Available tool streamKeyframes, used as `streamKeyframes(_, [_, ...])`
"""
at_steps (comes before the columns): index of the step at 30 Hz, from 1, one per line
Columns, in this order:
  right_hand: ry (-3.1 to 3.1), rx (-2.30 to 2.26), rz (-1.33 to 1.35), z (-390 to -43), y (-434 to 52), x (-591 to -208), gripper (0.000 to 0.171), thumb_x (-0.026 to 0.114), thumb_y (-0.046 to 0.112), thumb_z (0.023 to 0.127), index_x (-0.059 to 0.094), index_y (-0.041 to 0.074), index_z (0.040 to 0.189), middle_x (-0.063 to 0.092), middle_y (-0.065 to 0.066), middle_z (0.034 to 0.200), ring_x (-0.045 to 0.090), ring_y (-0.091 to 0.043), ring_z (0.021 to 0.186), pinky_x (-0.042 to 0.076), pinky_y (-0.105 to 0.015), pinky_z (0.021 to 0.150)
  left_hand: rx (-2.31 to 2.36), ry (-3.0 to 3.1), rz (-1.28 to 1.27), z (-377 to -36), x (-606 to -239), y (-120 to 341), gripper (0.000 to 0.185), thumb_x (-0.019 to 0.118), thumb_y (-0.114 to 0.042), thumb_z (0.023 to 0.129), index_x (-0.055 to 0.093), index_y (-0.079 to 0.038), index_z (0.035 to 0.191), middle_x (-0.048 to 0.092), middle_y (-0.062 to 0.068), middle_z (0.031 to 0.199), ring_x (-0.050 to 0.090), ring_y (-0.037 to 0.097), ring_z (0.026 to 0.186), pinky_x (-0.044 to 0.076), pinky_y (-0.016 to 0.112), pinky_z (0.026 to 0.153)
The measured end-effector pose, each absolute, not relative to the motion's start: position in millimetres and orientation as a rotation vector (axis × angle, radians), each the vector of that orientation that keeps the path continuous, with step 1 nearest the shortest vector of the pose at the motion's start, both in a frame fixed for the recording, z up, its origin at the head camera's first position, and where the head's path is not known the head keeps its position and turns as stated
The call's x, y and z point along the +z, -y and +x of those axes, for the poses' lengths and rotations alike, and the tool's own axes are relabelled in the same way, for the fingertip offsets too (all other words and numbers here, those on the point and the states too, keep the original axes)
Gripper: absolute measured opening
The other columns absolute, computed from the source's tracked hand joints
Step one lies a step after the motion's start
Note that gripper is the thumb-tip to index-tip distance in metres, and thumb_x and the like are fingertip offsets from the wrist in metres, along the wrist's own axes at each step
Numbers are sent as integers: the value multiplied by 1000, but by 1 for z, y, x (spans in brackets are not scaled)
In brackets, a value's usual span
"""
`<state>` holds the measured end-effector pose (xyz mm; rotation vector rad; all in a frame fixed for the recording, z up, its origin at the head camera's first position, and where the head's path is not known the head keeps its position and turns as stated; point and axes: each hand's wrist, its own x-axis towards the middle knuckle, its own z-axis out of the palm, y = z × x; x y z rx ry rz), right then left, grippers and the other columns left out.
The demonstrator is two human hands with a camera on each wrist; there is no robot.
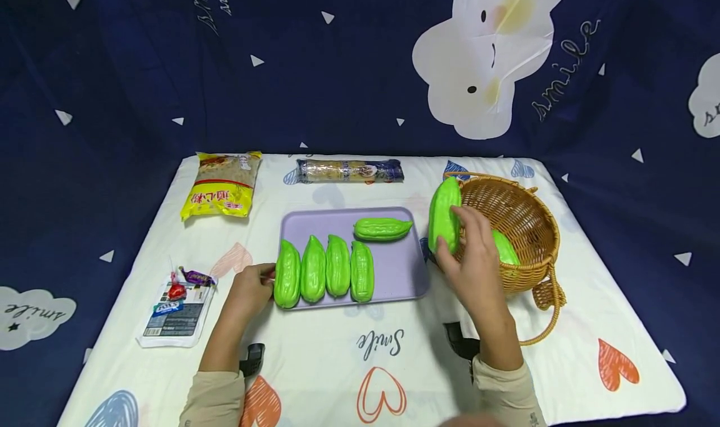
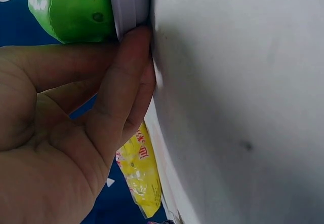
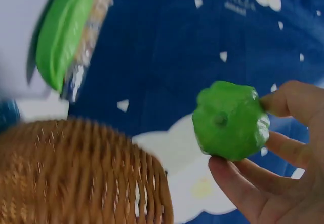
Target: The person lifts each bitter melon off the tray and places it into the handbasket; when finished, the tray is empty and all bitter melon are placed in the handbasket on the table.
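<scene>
While the left hand pinches the tray edge beside the four-gourd row, the right hand grips a gourd upright just left of the basket; lay it flat beside the lone gourd, tray steady.

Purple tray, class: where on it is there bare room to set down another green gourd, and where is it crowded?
The purple tray is bare along its right side, right of the row of four gourds and below the lone gourd. Its back left corner is also bare. The front left is crowded: the four lie side by side, and the left hand grips that edge.
</scene>
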<state>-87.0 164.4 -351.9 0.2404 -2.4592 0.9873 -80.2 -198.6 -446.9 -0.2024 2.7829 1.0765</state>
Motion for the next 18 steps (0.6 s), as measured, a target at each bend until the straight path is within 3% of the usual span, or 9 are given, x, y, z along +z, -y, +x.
streamKeyframes(4, [2415, 1002, 129, -91, -183, -347, 53, 67, 3, 85, 49, 0, 135, 43, -20, 141, 51, -34, 121, 54, -47, 86, 1076, -2786, -208, -80, -447, 198, 41, 49, 4, 86, 61, 7, 125, 69, 19, 101, 62, 31, 93, 47, 47, 84])
streamKeyframes(18, [2532, 852, -153, -97, -218, -349, 49, 63, 10, 92, 48, 6, 139, 40, -16, 145, 44, -42, 128, 38, -58, 101, 1066, -2787, -206, -80, -447, 197, 41, 49, 4, 86, 59, 9, 125, 68, 20, 102, 62, 33, 93, 47, 48, 84])
